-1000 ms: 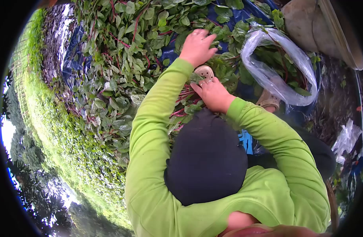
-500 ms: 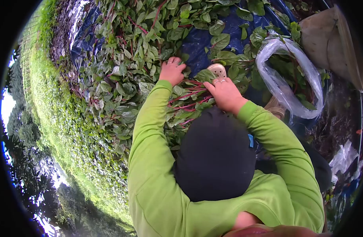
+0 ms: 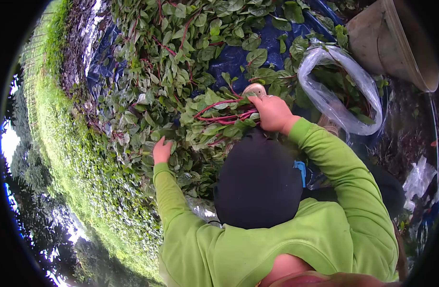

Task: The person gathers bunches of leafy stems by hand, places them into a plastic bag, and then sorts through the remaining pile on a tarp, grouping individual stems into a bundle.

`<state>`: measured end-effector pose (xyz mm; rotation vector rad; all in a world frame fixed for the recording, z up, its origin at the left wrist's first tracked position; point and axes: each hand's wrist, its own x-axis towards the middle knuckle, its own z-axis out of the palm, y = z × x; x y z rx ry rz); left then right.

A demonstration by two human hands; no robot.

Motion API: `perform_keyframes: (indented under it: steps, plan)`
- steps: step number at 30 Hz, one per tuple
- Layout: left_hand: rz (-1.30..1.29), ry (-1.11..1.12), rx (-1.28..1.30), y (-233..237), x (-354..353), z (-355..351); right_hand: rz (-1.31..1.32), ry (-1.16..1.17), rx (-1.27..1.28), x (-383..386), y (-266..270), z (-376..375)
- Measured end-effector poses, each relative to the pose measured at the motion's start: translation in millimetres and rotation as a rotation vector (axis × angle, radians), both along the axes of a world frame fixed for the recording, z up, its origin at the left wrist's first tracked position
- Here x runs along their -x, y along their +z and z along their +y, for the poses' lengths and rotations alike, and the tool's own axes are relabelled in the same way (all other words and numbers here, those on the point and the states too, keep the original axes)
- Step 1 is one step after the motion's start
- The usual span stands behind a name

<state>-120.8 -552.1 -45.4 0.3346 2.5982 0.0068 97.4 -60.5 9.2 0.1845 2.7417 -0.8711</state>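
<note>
Right hand (image 3: 273, 115) grips a bunch of red-stemmed greens (image 3: 224, 117). Left hand (image 3: 162, 151) at the leaf pile (image 3: 142, 98); can't tell if it's holding anything.

The right grip (image 3: 275, 114) holds red-stemmed leafy greens (image 3: 224, 117).

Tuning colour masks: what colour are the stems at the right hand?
Pinkish-red to magenta stems; the head view shows them best.

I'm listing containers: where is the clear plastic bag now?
In the head view, the clear plastic bag sits at upper right, between the right hand and the bucket.
</note>
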Motion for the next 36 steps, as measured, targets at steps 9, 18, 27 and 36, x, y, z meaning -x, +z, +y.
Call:
perform_keyframes:
  steps: [9,18,27,36]
  plan:
    - [0.307,0.314,0.203,61.3,-66.4,58.5,0.503,-0.646,-0.02,-70.2,203.2,132.0]
    - [0.326,-0.112,-0.463,42.3,-58.4,174.6,0.188,-1.004,-1.283,-208.5,443.5,264.0]
    - [-0.557,-0.158,-0.908,50.9,-80.8,465.0,-0.31,-0.322,-1.383,-142.5,326.4,408.5]
    - [-0.906,0.031,-0.713,8.7,-143.0,541.2,-0.329,-0.158,-0.836,-94.6,110.5,533.4]
